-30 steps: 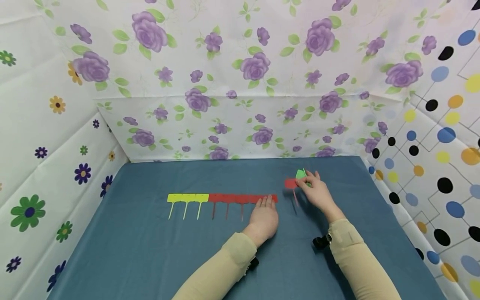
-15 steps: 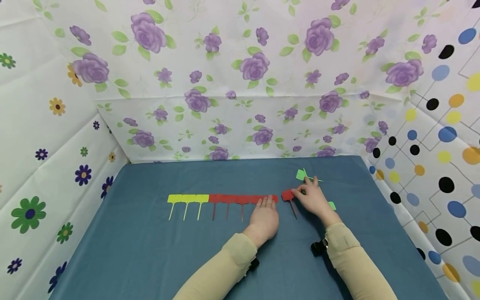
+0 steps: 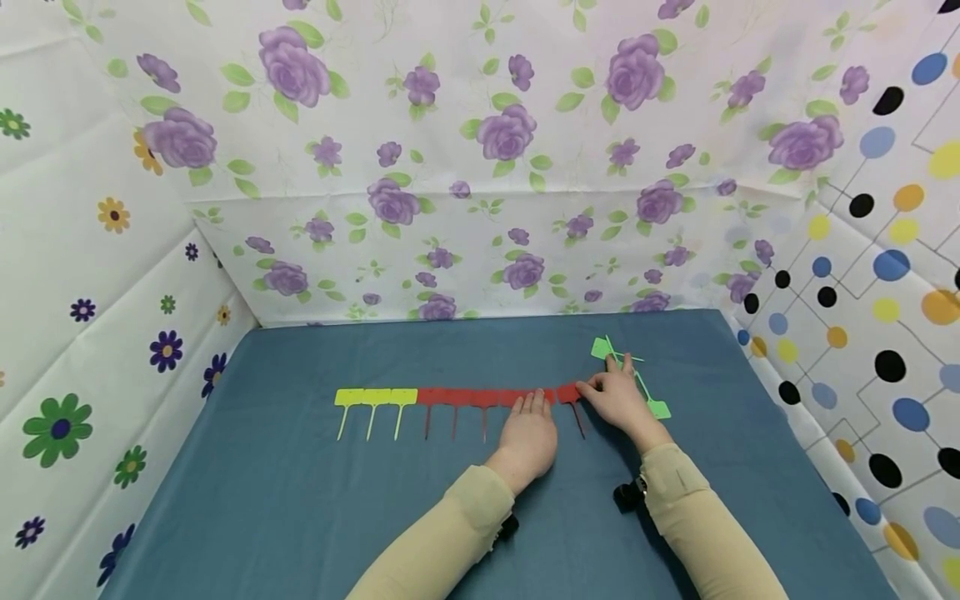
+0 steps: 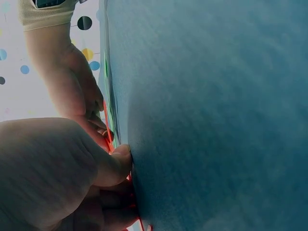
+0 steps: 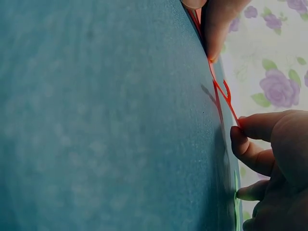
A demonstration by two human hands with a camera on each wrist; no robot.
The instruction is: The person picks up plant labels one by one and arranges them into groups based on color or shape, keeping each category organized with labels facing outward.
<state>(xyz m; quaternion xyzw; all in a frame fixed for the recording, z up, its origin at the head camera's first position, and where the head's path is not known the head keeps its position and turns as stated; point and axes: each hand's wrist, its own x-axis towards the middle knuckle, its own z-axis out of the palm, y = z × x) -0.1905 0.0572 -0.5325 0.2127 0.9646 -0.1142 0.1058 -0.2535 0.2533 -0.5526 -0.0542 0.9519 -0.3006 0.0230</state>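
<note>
A row of yellow plant labels [image 3: 375,397] and red plant labels [image 3: 465,397] lies on the blue cloth, heads side by side and stems toward me. My left hand [image 3: 528,437] rests on the right end of the red ones, fingers straight, partly covering them. Just right of that end, my right hand [image 3: 621,400] pinches another red plant label [image 3: 567,393] between thumb and finger. In the right wrist view, this label [image 5: 227,100] is tilted slightly above its shadow on the cloth. Loose green plant labels [image 3: 601,348] lie around my right hand, which hides part of them.
Blue cloth [image 3: 262,500] covers the table. A flowered sheet [image 3: 465,250] hangs along the back edge. Patterned sheets also stand at the left [image 3: 127,350] and right [image 3: 847,317]. Dark devices are strapped to both wrists.
My right hand has brought the red plant label left and toward me, down from beside the green ones to near the row's end. More green shows now. My left hand has stayed put.
</note>
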